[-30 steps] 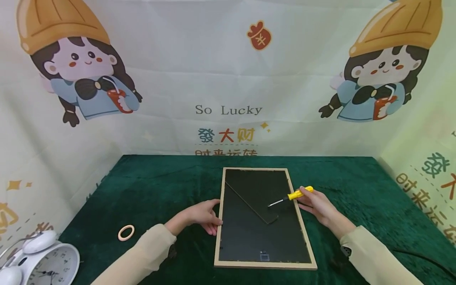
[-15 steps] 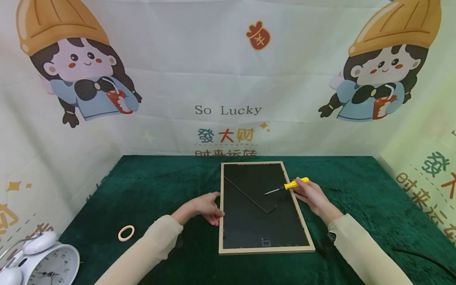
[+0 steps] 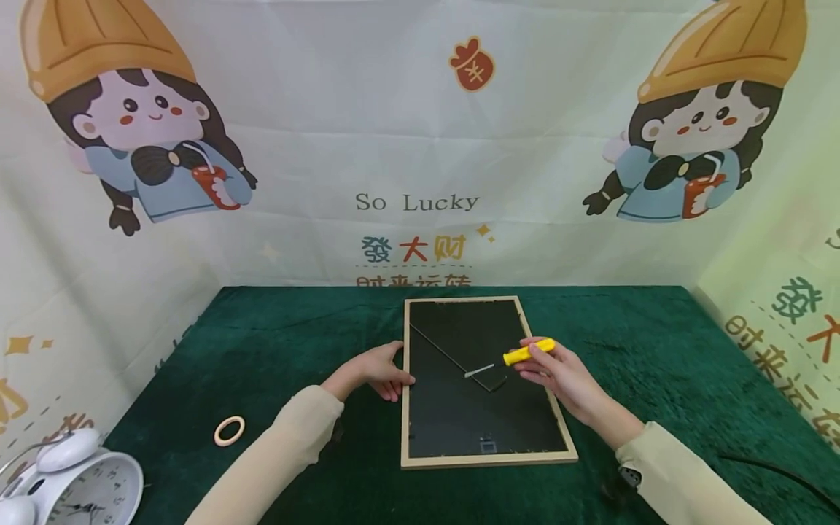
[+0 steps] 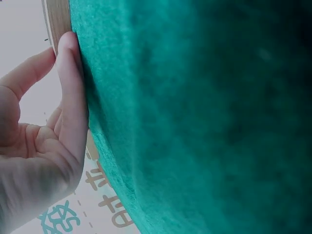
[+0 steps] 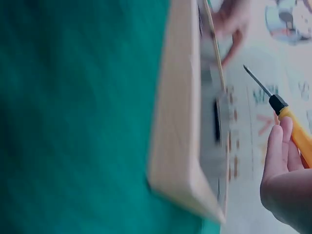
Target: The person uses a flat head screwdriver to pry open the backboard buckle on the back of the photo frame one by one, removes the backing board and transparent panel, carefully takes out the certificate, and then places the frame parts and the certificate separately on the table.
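Note:
A picture frame [image 3: 488, 460] lies back side up on the green cloth, its pale wooden rim around a black backing board [image 3: 453, 423]. An angled line crosses the board. At the left rim my left hand [image 3: 375, 370] touches the frame with thumb and forefinger; the left wrist view shows a straight finger [image 4: 70, 73] against the wooden side. My right hand [image 3: 558, 375] grips a screwdriver [image 3: 529, 352] by its yellow handle, over the right half of the frame. Its metal shaft points left across the board; whether the tip touches, I cannot tell.
A small wooden ring [image 3: 229, 431] lies on the cloth to the left. In the near left corner stands a white twin-bell alarm clock [image 3: 98, 492], partly cut off. A black cable [image 3: 781, 474] runs along the right side. A printed curtain [image 3: 295, 168] hangs behind the table.
The frame first slid away from me with both hands, then stayed. My right hand has since come left off the right rim, bringing the screwdriver tip further left and nearer.

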Demonstrator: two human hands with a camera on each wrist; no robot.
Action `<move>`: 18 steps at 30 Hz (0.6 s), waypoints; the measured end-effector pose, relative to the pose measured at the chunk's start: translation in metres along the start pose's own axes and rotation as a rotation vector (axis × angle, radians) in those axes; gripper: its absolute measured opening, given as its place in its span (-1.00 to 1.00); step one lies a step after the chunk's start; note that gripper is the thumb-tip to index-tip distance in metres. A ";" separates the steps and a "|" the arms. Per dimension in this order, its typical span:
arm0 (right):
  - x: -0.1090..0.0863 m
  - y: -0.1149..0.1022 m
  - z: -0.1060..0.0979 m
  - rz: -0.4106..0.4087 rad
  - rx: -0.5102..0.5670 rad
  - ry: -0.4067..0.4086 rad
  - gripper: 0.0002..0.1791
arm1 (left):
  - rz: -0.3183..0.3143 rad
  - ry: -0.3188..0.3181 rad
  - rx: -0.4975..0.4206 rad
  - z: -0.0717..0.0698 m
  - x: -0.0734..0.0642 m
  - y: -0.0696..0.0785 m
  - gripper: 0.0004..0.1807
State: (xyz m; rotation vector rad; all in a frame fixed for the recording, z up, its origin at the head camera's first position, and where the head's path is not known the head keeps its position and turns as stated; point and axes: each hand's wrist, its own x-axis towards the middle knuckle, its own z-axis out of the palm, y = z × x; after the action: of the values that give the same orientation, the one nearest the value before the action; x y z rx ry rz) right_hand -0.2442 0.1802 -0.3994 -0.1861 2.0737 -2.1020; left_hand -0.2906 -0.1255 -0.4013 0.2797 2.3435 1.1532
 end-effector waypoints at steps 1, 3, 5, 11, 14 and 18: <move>-0.004 0.001 0.004 0.012 0.029 -0.028 -0.38 | -0.003 -0.004 -0.004 0.000 0.001 0.000 -0.16; -0.010 0.003 0.012 0.040 0.081 -0.075 -0.38 | -0.003 -0.013 -0.013 0.000 0.002 -0.001 -0.17; -0.015 0.005 0.021 0.066 0.130 -0.111 -0.40 | -0.008 -0.020 -0.027 0.000 0.002 -0.001 -0.17; -0.027 0.014 0.041 0.134 0.203 -0.218 -0.44 | -0.018 -0.039 -0.061 -0.001 0.004 -0.002 -0.16; -0.032 0.018 0.049 0.153 0.205 -0.240 -0.44 | -0.033 -0.053 -0.079 -0.001 0.005 -0.003 -0.15; -0.035 0.022 0.056 0.180 0.223 -0.239 -0.46 | -0.050 -0.078 -0.095 -0.001 0.008 -0.005 -0.14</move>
State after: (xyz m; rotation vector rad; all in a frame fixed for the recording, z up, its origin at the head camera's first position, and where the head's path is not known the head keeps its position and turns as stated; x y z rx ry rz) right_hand -0.1969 0.1327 -0.4188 -0.1996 1.6458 -2.0681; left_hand -0.2975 -0.1259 -0.4072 0.2279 2.2087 1.2033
